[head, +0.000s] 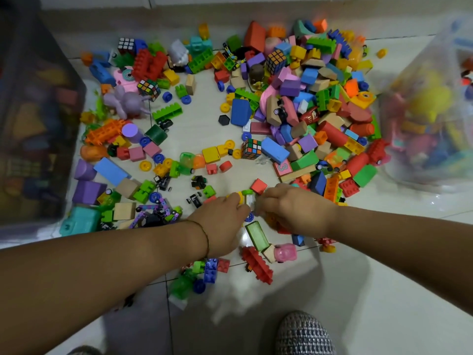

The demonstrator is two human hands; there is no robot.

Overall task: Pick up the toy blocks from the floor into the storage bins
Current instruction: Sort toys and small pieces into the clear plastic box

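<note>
Many coloured toy blocks (302, 98) lie spread over the tiled floor, thickest at the upper right. My left hand (220, 221) and my right hand (294, 208) meet low in the middle of the pile. Their fingers curl around a small cluster of yellow, green and white blocks (247, 197) held between them. A red block (258, 186) lies just beyond the fingertips. A dark storage bin (33, 119) with blocks inside stands at the left. A clear plastic bag (432, 111) with toys sits at the right.
Several Rubik's cubes (251, 148) and a purple toy animal (125, 102) lie among the blocks. A long green block (257, 235) and a red brick strip (257, 263) lie under my wrists. A slippered foot (303, 334) is at the bottom edge, on bare tile.
</note>
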